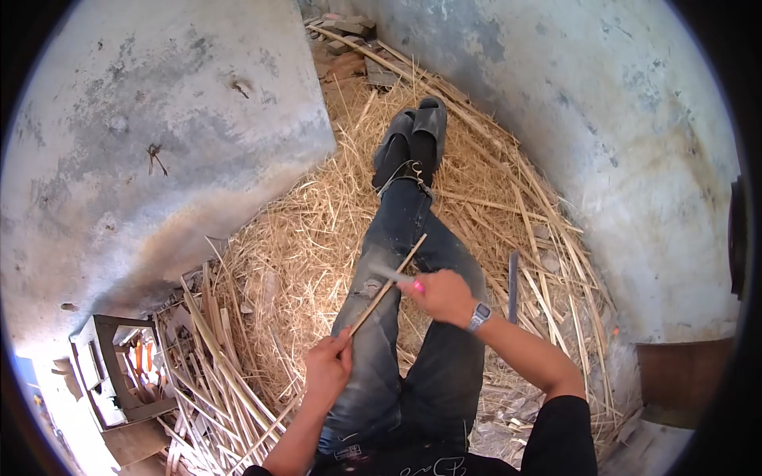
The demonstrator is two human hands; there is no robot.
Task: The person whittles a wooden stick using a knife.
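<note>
A thin light wooden stick (374, 305) slants across my outstretched legs in dark jeans (361, 381). Its lower end is pinched in the closed fingers of my left hand (328, 370). My right hand (446, 298), with a watch (479, 316) at the wrist, is wrapped round the pink handle of a knife (390, 274). The blade is smeared by motion and lies across the stick's middle, over my knee; whether it touches the wood I cannot tell. Most of the handle is hidden in my fist.
Pale shavings (298, 238) cover the floor around my legs. Long strips (210, 341) are heaped at left, more strips (548, 262) along the right wall. A dark flat bar (513, 287) lies right of my knees. A wooden frame box (119, 369) stands at lower left, below a plastered wall (182, 119).
</note>
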